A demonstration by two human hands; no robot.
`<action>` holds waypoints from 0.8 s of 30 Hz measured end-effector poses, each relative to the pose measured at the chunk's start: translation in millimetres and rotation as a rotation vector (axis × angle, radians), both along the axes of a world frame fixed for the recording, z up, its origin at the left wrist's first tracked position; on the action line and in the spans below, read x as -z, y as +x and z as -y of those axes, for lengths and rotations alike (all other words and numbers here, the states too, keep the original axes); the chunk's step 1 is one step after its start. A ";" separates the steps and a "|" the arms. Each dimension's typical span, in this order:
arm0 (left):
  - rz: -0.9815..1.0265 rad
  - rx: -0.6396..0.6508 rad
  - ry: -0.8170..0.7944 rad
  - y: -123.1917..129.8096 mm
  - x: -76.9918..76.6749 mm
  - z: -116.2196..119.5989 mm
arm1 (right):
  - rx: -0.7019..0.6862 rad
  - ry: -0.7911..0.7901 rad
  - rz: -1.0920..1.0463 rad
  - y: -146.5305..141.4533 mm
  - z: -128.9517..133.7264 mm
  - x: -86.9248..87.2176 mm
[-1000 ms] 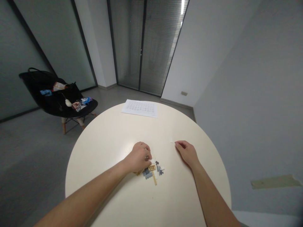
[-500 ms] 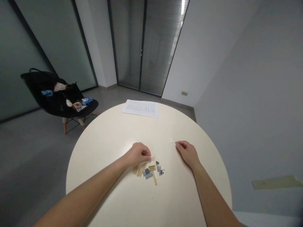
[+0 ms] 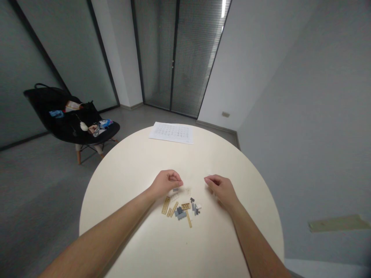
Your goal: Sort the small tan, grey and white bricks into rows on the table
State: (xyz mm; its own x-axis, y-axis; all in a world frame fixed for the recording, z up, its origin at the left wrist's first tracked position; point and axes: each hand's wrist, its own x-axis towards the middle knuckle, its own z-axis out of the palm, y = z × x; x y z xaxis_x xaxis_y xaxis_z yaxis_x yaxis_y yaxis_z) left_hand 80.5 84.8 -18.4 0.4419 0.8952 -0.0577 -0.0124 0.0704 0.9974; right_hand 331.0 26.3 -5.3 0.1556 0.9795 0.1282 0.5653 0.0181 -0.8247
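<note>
My left hand (image 3: 167,182) hovers just beyond the brick pile, thumb and fingertips pinched together. Whatever they grip, if anything, is too small to make out. To its right, my right hand (image 3: 222,189) is also closed in a pinch, its fingertips pointing left and their contents hidden. Below the left hand lie small building bricks: a tan plate (image 3: 165,205), a tan studded brick (image 3: 186,206), a thin tan strip (image 3: 189,219) and grey bricks (image 3: 181,214). A white piece (image 3: 189,191) and a small grey piece (image 3: 175,189) lie nearest the left fingertips.
The round white table (image 3: 133,162) carries everything. A printed sheet of paper (image 3: 171,133) lies at its far edge. Beyond the table on the left stands a black chair (image 3: 63,133) with a bag and small items on it. Walls rise behind and at the right.
My left hand has drawn up and away from the bricks, uncovering the tan plate, white pieces and a small grey piece. My right hand has shifted left, closer to the left hand.
</note>
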 end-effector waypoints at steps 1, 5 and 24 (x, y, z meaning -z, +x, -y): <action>0.022 -0.011 -0.011 1.0 0.2 0.2 | -0.028 -0.009 -0.035 -7.0 1.0 -3.5; 0.036 -0.022 -0.023 5.5 -1.2 1.8 | -0.141 0.001 -0.042 -32.6 3.3 -15.5; 0.040 -0.039 0.075 1.3 1.1 -3.8 | 0.257 0.054 -0.299 23.6 -21.5 4.1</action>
State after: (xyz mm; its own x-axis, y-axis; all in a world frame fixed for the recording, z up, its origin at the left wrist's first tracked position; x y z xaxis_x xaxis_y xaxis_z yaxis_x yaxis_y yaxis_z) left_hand 81.8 88.6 -19.5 0.4073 0.9129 0.0268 -0.0532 -0.0056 0.9986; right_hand 354.6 47.8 -9.4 0.4327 0.8970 0.0902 0.2926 -0.0451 -0.9552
